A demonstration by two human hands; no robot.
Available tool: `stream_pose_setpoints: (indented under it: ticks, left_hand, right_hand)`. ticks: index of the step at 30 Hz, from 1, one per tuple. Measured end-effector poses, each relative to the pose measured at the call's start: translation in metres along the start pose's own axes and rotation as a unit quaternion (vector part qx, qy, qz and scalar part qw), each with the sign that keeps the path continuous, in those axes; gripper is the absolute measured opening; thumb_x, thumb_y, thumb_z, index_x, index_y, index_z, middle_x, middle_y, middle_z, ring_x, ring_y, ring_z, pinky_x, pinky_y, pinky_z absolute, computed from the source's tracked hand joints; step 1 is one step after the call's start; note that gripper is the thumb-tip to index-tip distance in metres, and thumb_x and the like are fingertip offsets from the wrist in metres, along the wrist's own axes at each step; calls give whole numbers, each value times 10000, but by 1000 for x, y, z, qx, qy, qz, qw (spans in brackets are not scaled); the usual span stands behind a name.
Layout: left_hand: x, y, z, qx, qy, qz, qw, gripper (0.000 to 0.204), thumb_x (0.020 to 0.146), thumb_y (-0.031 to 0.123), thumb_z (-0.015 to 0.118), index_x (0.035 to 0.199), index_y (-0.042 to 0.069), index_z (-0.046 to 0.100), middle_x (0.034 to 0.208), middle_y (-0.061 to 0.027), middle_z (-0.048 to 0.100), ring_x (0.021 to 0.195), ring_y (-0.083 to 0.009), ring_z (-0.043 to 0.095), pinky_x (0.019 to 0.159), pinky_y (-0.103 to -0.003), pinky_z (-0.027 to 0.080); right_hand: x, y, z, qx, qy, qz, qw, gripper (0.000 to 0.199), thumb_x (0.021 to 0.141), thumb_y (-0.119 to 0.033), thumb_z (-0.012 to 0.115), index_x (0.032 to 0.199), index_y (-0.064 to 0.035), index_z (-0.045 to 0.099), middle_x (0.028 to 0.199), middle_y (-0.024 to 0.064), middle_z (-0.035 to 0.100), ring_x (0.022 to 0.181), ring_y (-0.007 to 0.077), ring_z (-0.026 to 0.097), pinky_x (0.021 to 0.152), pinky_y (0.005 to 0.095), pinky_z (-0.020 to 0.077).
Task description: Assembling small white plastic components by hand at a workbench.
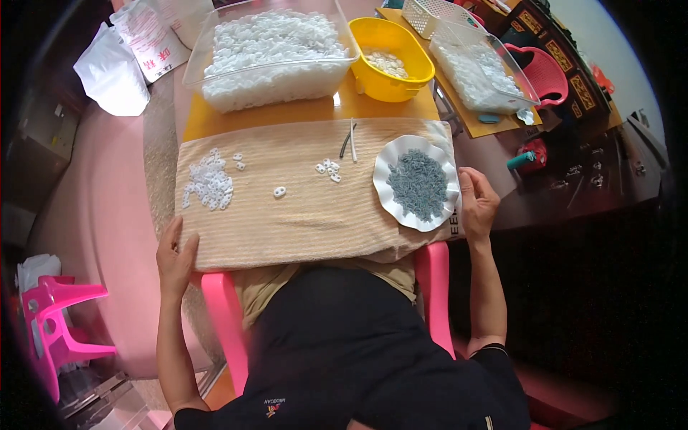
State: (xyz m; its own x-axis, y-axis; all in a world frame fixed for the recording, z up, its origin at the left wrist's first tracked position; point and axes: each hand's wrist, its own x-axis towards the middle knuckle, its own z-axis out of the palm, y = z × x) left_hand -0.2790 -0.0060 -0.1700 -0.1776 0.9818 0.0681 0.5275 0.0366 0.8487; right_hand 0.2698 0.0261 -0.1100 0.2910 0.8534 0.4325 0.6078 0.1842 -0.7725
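Observation:
A tan striped cloth [287, 229] covers the work surface in front of me. At its left edge my left hand [175, 259] is open, thumb and fingers apart, with the fingertips by the cloth. My right hand [480, 208] is by the right edge, its fingers loosely bent and slightly apart, nothing visible in it. Nearest to it is a white wavy-rimmed dish [383, 188] full of small grey-green tube-like pieces [417, 185]. A pile of small white two-holed plastic pieces [210, 180] lies on the left. One such piece [279, 192] sits alone mid-cloth, and a small cluster [330, 169] lies farther right.
Two thin sticks, one white [352, 143], one dark [345, 143], lie near the cloth's far edge. Behind stand a clear bin [279, 75] of white pieces and a yellow tub [395, 87]. Another clear bin [479, 75] is far right. Pink chair arms [225, 315] flank me.

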Motion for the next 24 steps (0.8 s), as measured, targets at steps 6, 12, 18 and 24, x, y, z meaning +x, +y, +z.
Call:
stream_pose_setpoints:
  ticks: [6, 12, 18, 24]
  left_hand:
    - [4, -2, 3, -67, -15, -44, 997, 503, 886, 79, 627, 1338, -52, 451, 1349, -181, 501, 1258, -238, 469, 1061, -332, 353]
    - [4, 4, 11, -93, -2, -48, 995, 487, 903, 80, 604, 1347, -37, 445, 1367, -180, 482, 1258, -234, 466, 1052, -326, 355]
    - [6, -7, 14, -118, -1, -48, 992, 482, 910, 76, 592, 1351, -26, 428, 1348, -167, 491, 1229, -216, 478, 1027, -319, 378]
    - [0, 2, 19, -117, 11, -55, 992, 473, 905, 65, 593, 1339, -29, 432, 1306, -147, 515, 1182, -193, 495, 1004, -307, 388]
  right_hand:
    - [14, 62, 0, -69, 7, 78, 995, 206, 932, -125, 589, 1038, 45, 637, 895, 22, 649, 803, 79, 579, 732, 226, 469]
    - [18, 107, -11, -16, -106, 204, 973, 307, 967, -242, 542, 1018, 38, 657, 870, 9, 650, 771, 58, 570, 676, 212, 464]
    - [20, 94, 5, 164, -55, 211, 962, 230, 909, -117, 620, 1054, 60, 641, 900, 44, 674, 763, 83, 605, 700, 218, 476]
    - [32, 100, -1, 147, -75, 234, 958, 240, 898, -105, 627, 1075, 57, 636, 912, 61, 679, 781, 97, 617, 705, 229, 488]
